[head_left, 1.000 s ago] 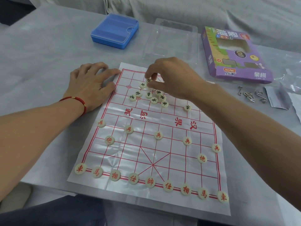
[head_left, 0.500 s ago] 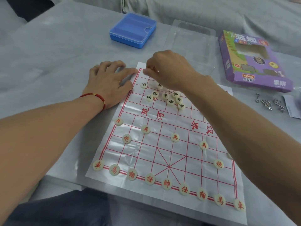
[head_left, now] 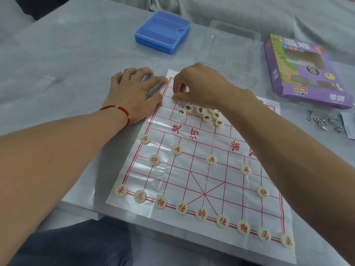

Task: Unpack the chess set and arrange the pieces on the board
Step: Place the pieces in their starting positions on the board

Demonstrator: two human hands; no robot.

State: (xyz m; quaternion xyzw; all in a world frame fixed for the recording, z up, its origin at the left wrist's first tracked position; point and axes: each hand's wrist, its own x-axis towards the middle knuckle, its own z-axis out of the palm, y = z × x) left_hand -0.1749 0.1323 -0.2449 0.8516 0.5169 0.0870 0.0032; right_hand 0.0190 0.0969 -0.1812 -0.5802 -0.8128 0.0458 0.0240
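The paper board [head_left: 194, 177] with its red grid lies on the grey table. Red-lettered pieces [head_left: 201, 214] stand in a row along the near edge, with more red pieces two and three rows up. A loose cluster of black-lettered pieces [head_left: 207, 117] sits on the far half. My right hand [head_left: 197, 87] hovers over the far left corner, its thumb and fingers curled down and pinching a small piece that they mostly hide. Flat beside the board's far left edge rests my left hand [head_left: 134, 93], fingertips touching the paper.
A blue plastic case [head_left: 163, 31] stands at the back. A clear plastic tray [head_left: 230, 50] lies behind the board, a purple cardboard box [head_left: 307, 73] at the right. Small metal ring puzzles [head_left: 322, 121] lie near the right edge. The table's front edge runs just below the board.
My right hand has moved left across the far rows to the far left corner, onto the piece that stood apart there. The left hand stays put. The camera has shifted.
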